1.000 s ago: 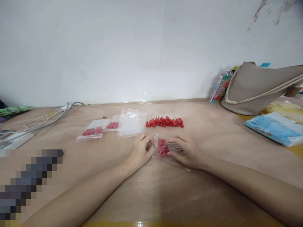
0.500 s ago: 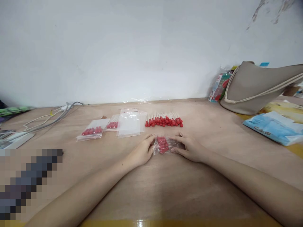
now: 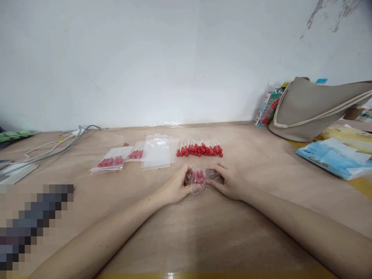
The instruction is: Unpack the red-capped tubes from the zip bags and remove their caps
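A small clear plastic bag (image 3: pixel 198 179) with several red-tipped sticks inside is held between my two hands just above the table. My left hand (image 3: pixel 181 182) pinches its left end near the red tips. At the other end, the fingers of my right hand (image 3: pixel 225 180) are closed on the bag. Beyond my hands lies a row of loose red-headed sticks (image 3: pixel 200 148) with pale shafts. Left of that row is a stack of flat clear bags (image 3: pixel 157 152). Two filled bags lie farther left, a nearer one (image 3: pixel 111 161) and another (image 3: pixel 136 153) partly under the stack.
Grey and white cables (image 3: pixel 68 145) run across the table's left side. On the right stand a grey bag with a cord (image 3: pixel 308 108) and a clear printed package (image 3: pixel 267 106). A blue tissue pack (image 3: pixel 331 157) lies in front. A pixelated dark object (image 3: pixel 37 221) is at lower left.
My left hand has closed farther over the bag's left end, its thumb now in front. The red tips inside have bunched and tilted. The view has shifted slightly.
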### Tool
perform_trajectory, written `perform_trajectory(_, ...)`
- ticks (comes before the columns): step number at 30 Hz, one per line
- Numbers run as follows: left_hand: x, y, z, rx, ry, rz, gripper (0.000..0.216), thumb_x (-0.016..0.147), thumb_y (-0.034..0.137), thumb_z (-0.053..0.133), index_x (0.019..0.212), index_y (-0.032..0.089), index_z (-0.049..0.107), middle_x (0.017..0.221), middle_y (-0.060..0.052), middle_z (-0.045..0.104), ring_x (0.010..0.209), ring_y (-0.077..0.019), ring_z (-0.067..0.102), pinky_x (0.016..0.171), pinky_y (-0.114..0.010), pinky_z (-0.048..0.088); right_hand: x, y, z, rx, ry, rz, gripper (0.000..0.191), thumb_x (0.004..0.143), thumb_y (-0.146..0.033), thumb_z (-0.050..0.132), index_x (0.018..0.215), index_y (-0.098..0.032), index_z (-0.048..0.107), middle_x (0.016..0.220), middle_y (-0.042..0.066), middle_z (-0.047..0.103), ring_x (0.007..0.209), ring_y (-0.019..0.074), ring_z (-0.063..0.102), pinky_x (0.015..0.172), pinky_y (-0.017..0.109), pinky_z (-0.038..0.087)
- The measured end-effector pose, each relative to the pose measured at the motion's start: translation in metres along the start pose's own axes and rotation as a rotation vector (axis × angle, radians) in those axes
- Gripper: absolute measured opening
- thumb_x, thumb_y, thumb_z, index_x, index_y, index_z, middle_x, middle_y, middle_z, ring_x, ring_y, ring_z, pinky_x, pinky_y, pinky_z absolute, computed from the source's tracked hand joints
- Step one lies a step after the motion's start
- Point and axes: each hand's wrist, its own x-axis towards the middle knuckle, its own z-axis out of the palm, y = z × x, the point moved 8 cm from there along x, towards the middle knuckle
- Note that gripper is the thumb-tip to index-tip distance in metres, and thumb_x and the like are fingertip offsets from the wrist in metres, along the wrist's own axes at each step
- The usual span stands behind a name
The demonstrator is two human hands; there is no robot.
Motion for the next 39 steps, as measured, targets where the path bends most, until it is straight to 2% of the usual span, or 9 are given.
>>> perform_trajectory(5, -0.002, 0.013, -0.002, 0.169, 0.087, 0.146, 0.024, 0.085, 0.028, 0.047, 0.107, 0.02, 0.045, 0.091, -0.003, 0.057, 0.074, -0.0128, 0.053, 0.068, -0.026, 0.043, 0.001, -0.004, 0.0, -0.008, -0.009, -0.003, 0.032, 0.082, -0.035, 0.051, 0.109, -0.018, 0.054, 0.087, 0.007, 0.055, 0.073, 0.0155, 0.052, 0.064, 0.028, 0.042)
perform_trajectory(11, -0.005, 0.025, -0.013, 0.394, 0.238, 0.328, 0.017, 0.086, 0.015, 0.04, 0.097, 0.017, 0.053, 0.092, -0.006, 0.055, 0.087, -0.016, 0.052, 0.078, -0.029, 0.042, 0.0, -0.004, 0.001, 0.003, 0.003, -0.008, 0.029, 0.082, -0.031, 0.053, 0.108, -0.018, 0.053, 0.09, 0.007, 0.055, 0.075, 0.0157, 0.052, 0.067, 0.028, 0.043)
perform_trajectory(19, 0.001, 0.012, -0.015, 0.239, 0.159, 0.175, 0.015, 0.083, 0.022, 0.05, 0.095, 0.018, 0.057, 0.089, -0.004, 0.058, 0.073, -0.0125, 0.055, 0.066, -0.024, 0.047, 0.0, -0.002, 0.003, 0.002, -0.006, -0.007, 0.031, 0.082, -0.031, 0.052, 0.11, -0.018, 0.052, 0.092, 0.007, 0.054, 0.073, 0.0144, 0.052, 0.065, 0.027, 0.043)
perform_trajectory(23, 0.003, 0.006, -0.045, 0.149, 0.179, 0.133, 0.015, 0.08, 0.024, 0.053, 0.092, 0.017, 0.06, 0.092, -0.004, 0.061, 0.079, -0.0135, 0.059, 0.07, -0.025, 0.049, -0.001, 0.0, 0.003, -0.013, -0.008, -0.003, 0.032, 0.081, -0.031, 0.053, 0.111, -0.019, 0.052, 0.09, 0.007, 0.054, 0.073, 0.0144, 0.051, 0.065, 0.027, 0.042)
perform_trajectory(28, -0.004, -0.002, -0.116, 0.237, 0.078, -0.024, 0.019, 0.073, 0.032, 0.062, 0.086, 0.018, 0.063, 0.085, -0.003, 0.066, 0.077, -0.0154, 0.062, 0.069, -0.028, 0.051, -0.001, 0.001, 0.005, -0.003, -0.011, -0.006, 0.033, 0.081, -0.03, 0.053, 0.112, -0.019, 0.051, 0.091, 0.007, 0.053, 0.07, 0.0136, 0.051, 0.064, 0.028, 0.043)
perform_trajectory(30, -0.01, -0.001, -0.149, 0.216, 0.183, -0.025, 0.022, 0.07, 0.035, 0.065, 0.083, 0.018, 0.063, 0.084, -0.004, 0.067, 0.076, -0.016, 0.063, 0.067, -0.029, 0.052, -0.001, 0.001, 0.006, 0.004, -0.016, -0.007, 0.033, 0.081, -0.03, 0.053, 0.112, -0.019, 0.051, 0.091, 0.007, 0.053, 0.071, 0.0139, 0.051, 0.064, 0.028, 0.043)
perform_trajectory(34, -0.021, 0.005, -0.187, 0.303, 0.618, 0.073, 0.023, 0.073, 0.036, 0.062, 0.086, 0.018, 0.063, 0.088, -0.004, 0.066, 0.08, -0.0154, 0.062, 0.07, -0.03, 0.054, -0.001, 0.001, 0.006, 0.007, -0.019, -0.01, 0.032, 0.082, -0.03, 0.052, 0.111, -0.019, 0.051, 0.091, 0.007, 0.053, 0.072, 0.0145, 0.051, 0.065, 0.029, 0.044)
perform_trajectory(36, -0.015, 0.009, -0.18, 0.441, 0.725, 0.173, 0.02, 0.076, 0.033, 0.059, 0.089, 0.019, 0.063, 0.089, -0.003, 0.063, 0.08, -0.0139, 0.061, 0.073, -0.029, 0.053, -0.001, 0.0, 0.005, 0.003, -0.012, -0.016, 0.03, 0.082, -0.031, 0.051, 0.109, -0.019, 0.052, 0.092, 0.007, 0.053, 0.073, 0.015, 0.051, 0.066, 0.03, 0.044)
perform_trajectory(39, 0.011, 0.008, -0.149, 0.652, 0.679, 0.301, 0.015, 0.081, 0.025, 0.051, 0.087, 0.018, 0.063, 0.09, -0.004, 0.06, 0.081, -0.0138, 0.058, 0.076, -0.028, 0.051, -0.001, 0.0, 0.005, -0.001, -0.021, -0.012, 0.029, 0.082, -0.031, 0.051, 0.108, -0.018, 0.053, 0.093, 0.008, 0.053, 0.076, 0.0158, 0.052, 0.068, 0.03, 0.044)
